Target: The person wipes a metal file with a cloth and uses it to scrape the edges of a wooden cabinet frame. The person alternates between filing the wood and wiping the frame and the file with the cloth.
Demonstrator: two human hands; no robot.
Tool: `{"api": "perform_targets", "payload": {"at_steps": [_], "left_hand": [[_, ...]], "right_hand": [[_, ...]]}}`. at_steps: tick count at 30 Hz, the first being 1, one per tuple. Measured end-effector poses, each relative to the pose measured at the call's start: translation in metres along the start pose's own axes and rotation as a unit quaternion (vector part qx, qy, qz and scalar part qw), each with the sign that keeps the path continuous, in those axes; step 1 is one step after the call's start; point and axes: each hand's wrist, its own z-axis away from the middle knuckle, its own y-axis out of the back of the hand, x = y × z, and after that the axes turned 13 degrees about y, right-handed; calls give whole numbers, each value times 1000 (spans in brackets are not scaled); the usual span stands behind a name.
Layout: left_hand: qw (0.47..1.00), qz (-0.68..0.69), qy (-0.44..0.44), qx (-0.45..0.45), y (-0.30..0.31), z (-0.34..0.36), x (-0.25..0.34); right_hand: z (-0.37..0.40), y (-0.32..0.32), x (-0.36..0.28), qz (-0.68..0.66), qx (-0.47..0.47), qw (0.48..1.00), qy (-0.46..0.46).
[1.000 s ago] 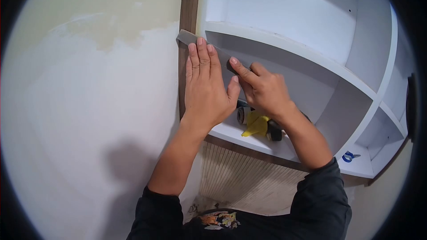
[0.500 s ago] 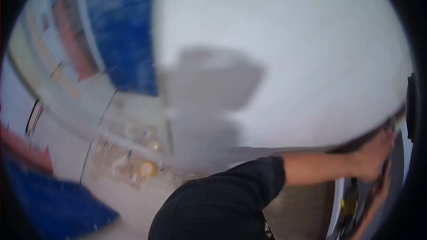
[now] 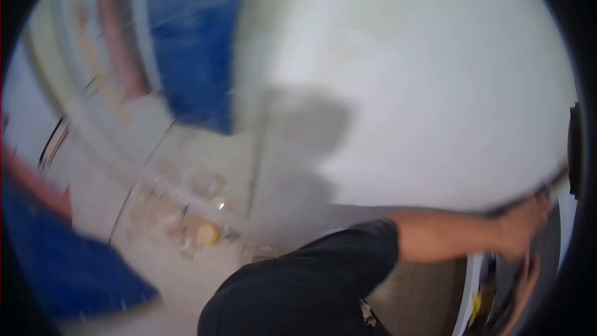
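My left hand point(image 3: 526, 226) is at the far right, at the end of a bare forearm coming out of a black sleeve point(image 3: 298, 274). It rests against a dark grey surface point(image 3: 547, 246) beside the lower edge of a large white surface point(image 3: 423, 87). Just below it my right hand point(image 3: 530, 269) shows as a narrow, blurred shape along the same grey surface. The fingers of both hands are smeared, and whatever they may hold cannot be made out.
Blue sheets point(image 3: 193, 43) hang at the upper left, and another blue piece point(image 3: 68, 267) is at the lower left. A round yellow item point(image 3: 207, 234) and small bits are on the stained pale floor point(image 3: 143, 255). Something yellow point(image 3: 476, 305) is at the lower right.
The view has shifted, so the blue sheet and white surface's left edge appear farther right. Both hands appear slightly lower in the view, still close together.
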Motion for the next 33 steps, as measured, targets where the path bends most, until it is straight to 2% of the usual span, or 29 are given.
{"api": "perform_targets", "payload": {"at_steps": [2, 3, 4, 5, 6, 8, 9, 16, 20, 25, 28, 29, 33], "left_hand": [[998, -29, -18, 61, 2, 8, -16], [998, -29, -24, 42, 25, 10, -16], [991, -108, -44, 66, 26, 10, -23], [997, -50, -16, 49, 34, 8, -24], [995, -75, -16, 68, 31, 6, -13], [991, -71, -24, 109, 23, 8, -3], [993, -57, -34, 101, 20, 10, 0], [993, -58, -31, 94, -3, 17, -3], [990, -54, -46, 123, -13, 14, -10], [987, -65, -39, 143, -6, 1, -10], [994, -27, -44, 94, -14, 21, -4], [993, -31, -43, 107, -15, 14, -4], [992, -34, -34, 115, -1, 2, 0]], "right_hand": [[6, -41, -74, 87, -29, 995, -46], [7, -61, -109, 130, -46, 988, -69], [4, -72, -118, 119, -39, 991, -35], [4, -81, -130, 121, -31, 992, -11], [9, -75, -141, 95, -27, 995, 13], [19, -73, -159, 126, 2, 992, 7], [23, -74, -168, 141, 7, 990, 1], [32, -71, -159, 227, 34, 973, 1], [33, -77, -138, 229, 71, 968, 75], [18, -79, -148, 248, 56, 967, 25], [36, -84, -129, 237, 73, 968, 40], [38, -81, -124, 234, 76, 968, 52], [14, -80, -157, 230, 57, 971, -9]]}}
